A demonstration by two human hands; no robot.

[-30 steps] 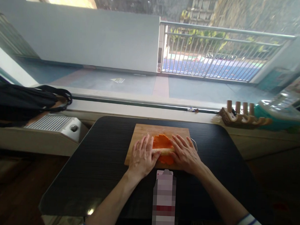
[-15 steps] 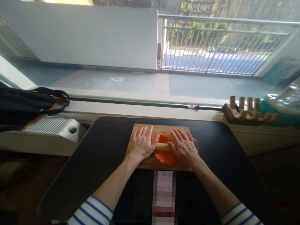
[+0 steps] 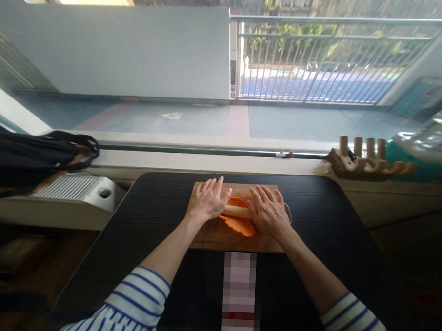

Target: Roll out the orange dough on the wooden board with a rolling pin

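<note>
A pale wooden rolling pin lies across a flattened sheet of orange dough or clay on a wooden board. Over the pin's left end my left hand lies flat, fingers stretched forward and thumb out to the side. My right hand rests on the other end, its fingers also extended and slightly spread. Both palms press from above and hide the pin's ends. The orange sheet shows on the near and far sides of the pin, with an uneven edge.
The board sits on a black table against a windowsill. A wooden rack with pegs and a teal container stand on the sill at right. At left are a black bag and a white slatted unit.
Both hands have moved slightly away from me with the rolling pin, the left a little further. The pin now slants slightly, and the orange sheet's near edge looks more slanted.
</note>
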